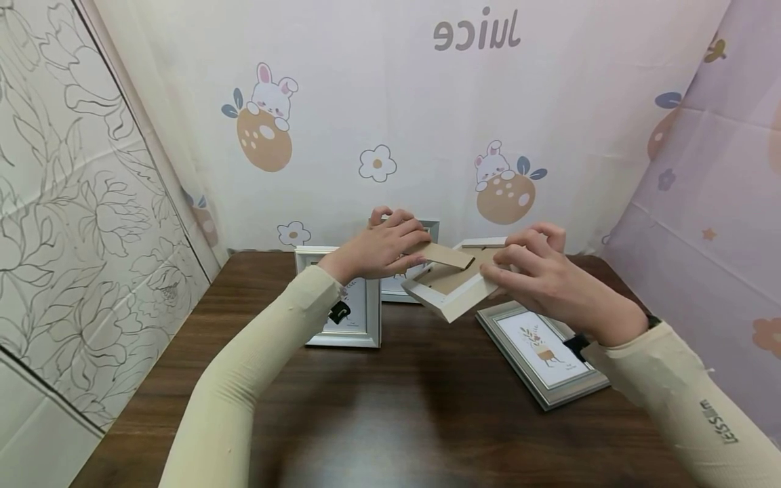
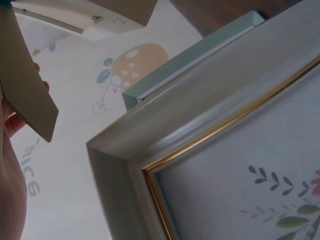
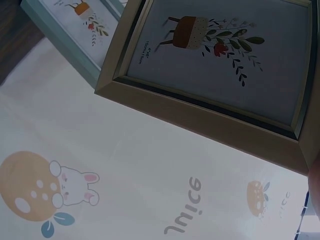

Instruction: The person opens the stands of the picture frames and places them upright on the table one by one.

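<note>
My right hand (image 1: 552,281) grips a light picture frame (image 1: 453,306) by its right side and holds it tilted above the table, back toward me. Its front, a flower-pot print in a moulded border, shows in the right wrist view (image 3: 200,112). Between the thumb and fingers of my left hand (image 1: 384,247) is a narrow beige board (image 1: 450,255), shaped like a frame's easel leg. The board's end overlaps the frame's brown back in the head view; in the left wrist view the board (image 2: 30,80) has a slanted tip.
A white frame (image 1: 373,335) with a gold inner line stands upright below my left forearm. Behind it stands a blue-green frame (image 1: 432,230). A grey frame (image 1: 518,366) lies face up at right, partly under my right wrist. A printed curtain (image 1: 390,102) hangs behind the dark wood table (image 1: 390,407).
</note>
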The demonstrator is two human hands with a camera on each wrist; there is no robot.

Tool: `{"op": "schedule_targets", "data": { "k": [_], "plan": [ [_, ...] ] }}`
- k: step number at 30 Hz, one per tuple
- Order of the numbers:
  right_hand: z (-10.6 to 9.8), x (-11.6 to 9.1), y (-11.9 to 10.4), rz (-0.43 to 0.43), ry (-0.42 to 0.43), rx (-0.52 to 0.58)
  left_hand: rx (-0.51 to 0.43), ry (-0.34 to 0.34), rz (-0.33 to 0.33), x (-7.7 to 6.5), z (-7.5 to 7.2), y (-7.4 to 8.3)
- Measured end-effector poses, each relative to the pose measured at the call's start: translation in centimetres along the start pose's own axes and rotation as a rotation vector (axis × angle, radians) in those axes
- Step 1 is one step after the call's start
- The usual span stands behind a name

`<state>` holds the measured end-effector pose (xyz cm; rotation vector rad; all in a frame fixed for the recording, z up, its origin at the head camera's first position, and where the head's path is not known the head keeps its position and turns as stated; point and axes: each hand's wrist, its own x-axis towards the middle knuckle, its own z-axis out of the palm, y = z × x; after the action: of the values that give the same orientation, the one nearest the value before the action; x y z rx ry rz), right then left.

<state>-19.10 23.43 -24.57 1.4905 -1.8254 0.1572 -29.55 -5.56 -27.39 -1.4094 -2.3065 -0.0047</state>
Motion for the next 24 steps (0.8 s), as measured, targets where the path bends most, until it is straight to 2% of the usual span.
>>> {"op": "schedule_targets", "data": {
  "k": [17,24],
  "plan": [
    [0.34,-0.08,0.10,0.004,0.025,-0.004,-0.027,0.011,0.002,-0.14,0.43,0.20],
    [0.19,0.06,0.04,0.026,0.015,-0.016,-0.005,0.023,-0.016,-0.35,0.25,0.09]
  ]
}}
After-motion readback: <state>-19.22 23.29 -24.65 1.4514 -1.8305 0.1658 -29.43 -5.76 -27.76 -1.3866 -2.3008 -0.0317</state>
